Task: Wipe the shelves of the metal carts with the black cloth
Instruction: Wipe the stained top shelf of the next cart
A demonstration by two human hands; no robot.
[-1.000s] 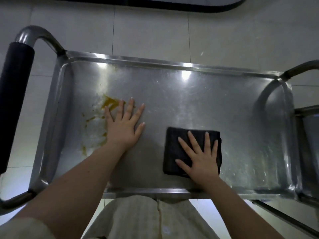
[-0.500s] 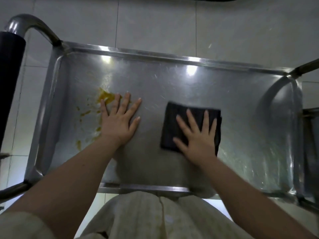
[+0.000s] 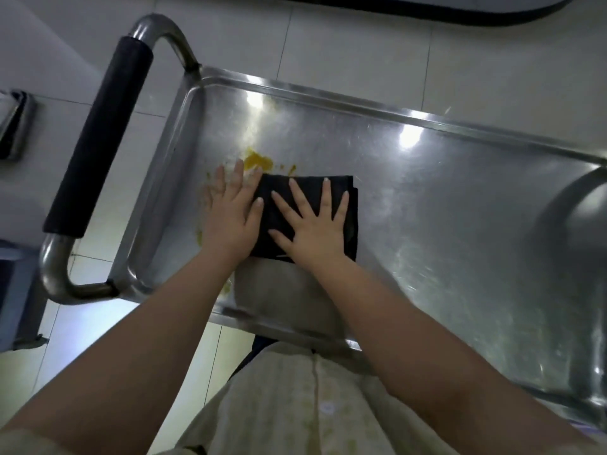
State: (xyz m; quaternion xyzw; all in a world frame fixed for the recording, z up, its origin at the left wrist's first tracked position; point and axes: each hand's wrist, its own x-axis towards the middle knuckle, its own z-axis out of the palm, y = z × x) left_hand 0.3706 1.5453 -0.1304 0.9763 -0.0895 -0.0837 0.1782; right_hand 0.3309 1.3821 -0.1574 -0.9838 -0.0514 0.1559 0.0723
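Head view: I see my right hand (image 3: 312,231) spread flat on the black cloth (image 3: 308,185) near the left edge of the shelf (image 3: 443,208); my left hand (image 3: 230,218) lies spread beside it, over yellow stains (image 3: 259,160).

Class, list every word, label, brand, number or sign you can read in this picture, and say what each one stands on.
None: no text can be read anywhere in this view.
The metal shelf, the black handle grip, the black cloth under the right hand and the floor tiles bear no lettering.
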